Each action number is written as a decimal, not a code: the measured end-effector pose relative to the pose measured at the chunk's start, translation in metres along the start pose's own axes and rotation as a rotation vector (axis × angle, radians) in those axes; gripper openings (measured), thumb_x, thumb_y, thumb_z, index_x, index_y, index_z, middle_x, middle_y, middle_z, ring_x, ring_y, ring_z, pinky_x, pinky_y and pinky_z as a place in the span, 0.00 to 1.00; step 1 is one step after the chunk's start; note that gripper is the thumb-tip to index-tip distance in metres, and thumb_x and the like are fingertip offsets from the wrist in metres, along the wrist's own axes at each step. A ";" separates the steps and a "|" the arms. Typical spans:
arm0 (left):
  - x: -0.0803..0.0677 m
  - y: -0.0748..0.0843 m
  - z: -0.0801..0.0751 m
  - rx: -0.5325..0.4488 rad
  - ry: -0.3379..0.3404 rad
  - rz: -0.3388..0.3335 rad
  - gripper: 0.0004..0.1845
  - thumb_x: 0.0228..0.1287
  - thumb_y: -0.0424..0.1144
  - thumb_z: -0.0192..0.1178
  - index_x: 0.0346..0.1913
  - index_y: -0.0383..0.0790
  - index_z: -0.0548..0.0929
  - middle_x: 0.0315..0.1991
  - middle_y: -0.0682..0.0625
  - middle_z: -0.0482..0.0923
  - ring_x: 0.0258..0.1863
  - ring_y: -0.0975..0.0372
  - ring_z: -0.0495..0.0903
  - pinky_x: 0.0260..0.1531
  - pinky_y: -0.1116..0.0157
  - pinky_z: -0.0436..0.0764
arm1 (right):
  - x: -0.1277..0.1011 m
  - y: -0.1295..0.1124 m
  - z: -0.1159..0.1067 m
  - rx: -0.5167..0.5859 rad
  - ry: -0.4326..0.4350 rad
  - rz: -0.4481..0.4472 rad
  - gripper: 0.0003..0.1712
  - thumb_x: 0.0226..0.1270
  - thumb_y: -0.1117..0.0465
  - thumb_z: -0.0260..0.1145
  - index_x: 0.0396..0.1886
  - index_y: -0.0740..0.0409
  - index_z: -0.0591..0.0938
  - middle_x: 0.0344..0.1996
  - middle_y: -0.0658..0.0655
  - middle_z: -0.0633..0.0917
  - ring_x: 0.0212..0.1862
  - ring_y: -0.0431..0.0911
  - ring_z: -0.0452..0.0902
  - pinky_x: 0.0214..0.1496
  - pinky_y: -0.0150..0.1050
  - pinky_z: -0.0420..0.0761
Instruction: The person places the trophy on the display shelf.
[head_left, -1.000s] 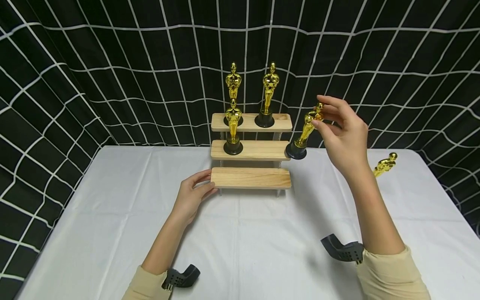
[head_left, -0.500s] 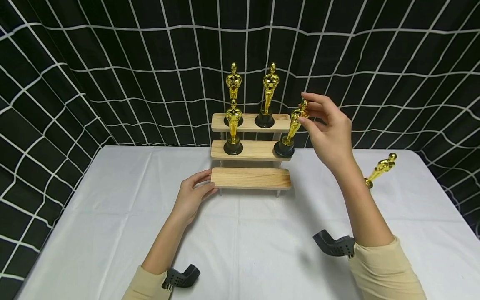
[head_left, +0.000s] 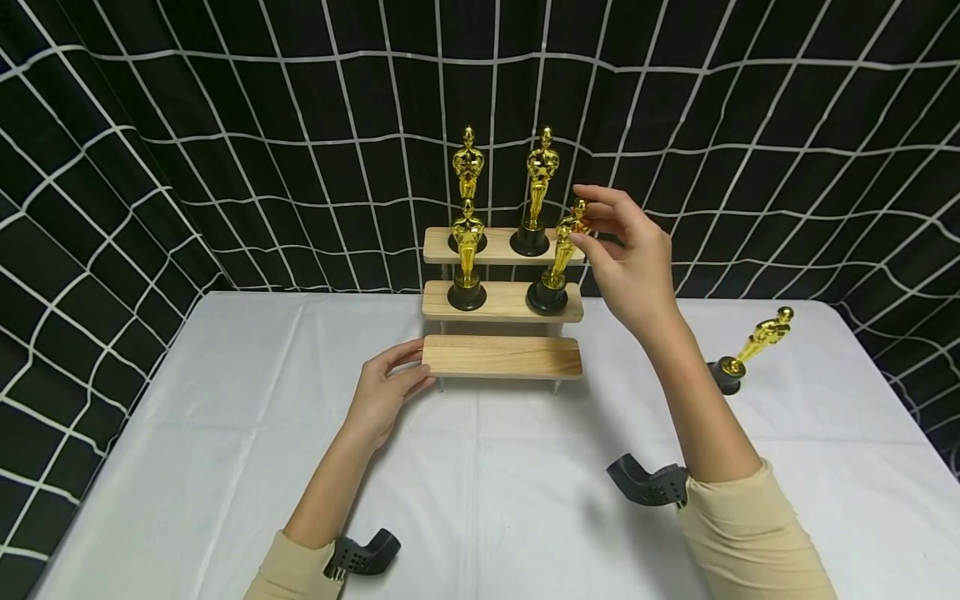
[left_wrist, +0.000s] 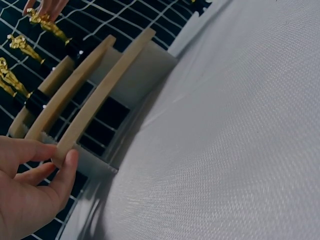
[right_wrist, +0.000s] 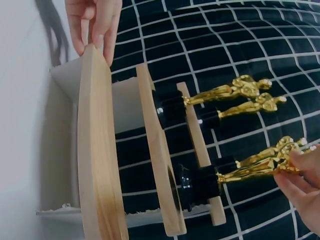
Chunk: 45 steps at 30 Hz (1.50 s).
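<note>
At the middle step of the wooden stand (head_left: 501, 302), the right hand (head_left: 626, 267) pinches the head of a gold statuette (head_left: 558, 258), its black base at the step's right end. The left hand (head_left: 382, 392) grips the bottom step's left end on the desk (head_left: 225, 433).

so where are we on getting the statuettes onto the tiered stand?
Done: three statuettes stand, two on the top step and one at the middle step's left. In hand: the right hand pinches a fourth statuette, tilted, its base at the middle step's right end. The left hand holds the bottom step, which is bare. Left: one statuette on the table.
</note>
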<state>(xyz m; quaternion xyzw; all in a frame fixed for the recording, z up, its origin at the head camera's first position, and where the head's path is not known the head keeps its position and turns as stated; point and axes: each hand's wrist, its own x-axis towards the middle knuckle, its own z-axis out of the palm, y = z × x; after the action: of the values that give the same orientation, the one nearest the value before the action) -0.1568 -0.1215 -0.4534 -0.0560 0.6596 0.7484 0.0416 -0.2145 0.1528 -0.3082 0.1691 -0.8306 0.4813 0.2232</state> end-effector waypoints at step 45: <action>0.000 0.002 0.001 -0.002 0.011 -0.015 0.27 0.71 0.18 0.56 0.72 0.23 0.72 0.63 0.32 0.73 0.49 0.59 0.83 0.54 0.70 0.91 | 0.008 0.002 0.021 -0.017 -0.075 -0.014 0.30 0.73 0.76 0.67 0.72 0.59 0.77 0.62 0.64 0.83 0.61 0.56 0.84 0.64 0.43 0.89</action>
<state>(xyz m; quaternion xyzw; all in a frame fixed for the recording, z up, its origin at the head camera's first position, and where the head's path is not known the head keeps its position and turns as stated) -0.1567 -0.1212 -0.4518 -0.0654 0.6587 0.7483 0.0435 -0.2260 0.1347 -0.3145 0.1909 -0.8414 0.4658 0.1966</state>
